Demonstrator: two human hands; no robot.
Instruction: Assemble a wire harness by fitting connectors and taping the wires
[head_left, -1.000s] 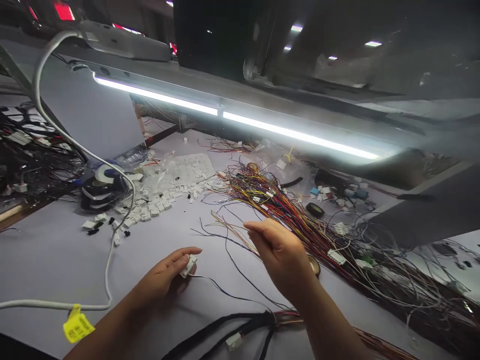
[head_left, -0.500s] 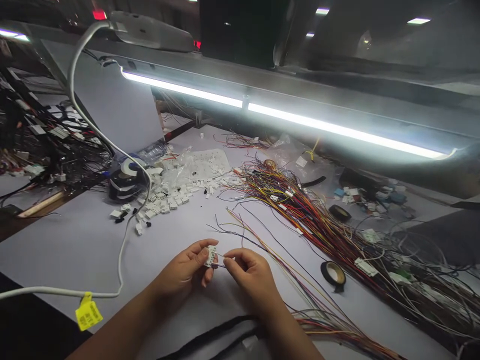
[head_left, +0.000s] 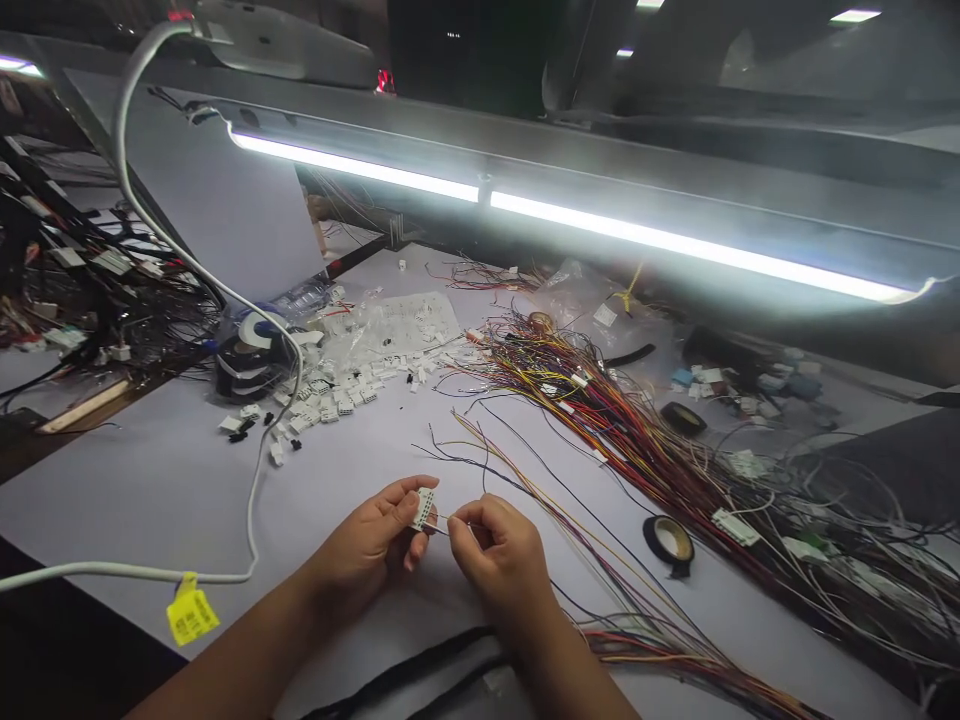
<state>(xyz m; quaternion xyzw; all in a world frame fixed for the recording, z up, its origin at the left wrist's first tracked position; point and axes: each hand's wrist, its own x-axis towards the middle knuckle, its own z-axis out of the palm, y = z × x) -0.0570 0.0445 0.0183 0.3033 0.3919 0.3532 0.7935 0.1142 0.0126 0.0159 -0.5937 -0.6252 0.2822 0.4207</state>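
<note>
The left hand pinches a small white plastic connector between thumb and fingertips, low over the tabletop near its front edge. The block's long axis stands nearly upright, leaning slightly right. Its gridded face is turned toward the right hand, whose thumb and forefinger are closed on a thin wire reaching level to that face. The wire's tip is too fine to make out. Beyond lie a glossy tape roll and a multicoloured wire bundle.
</note>
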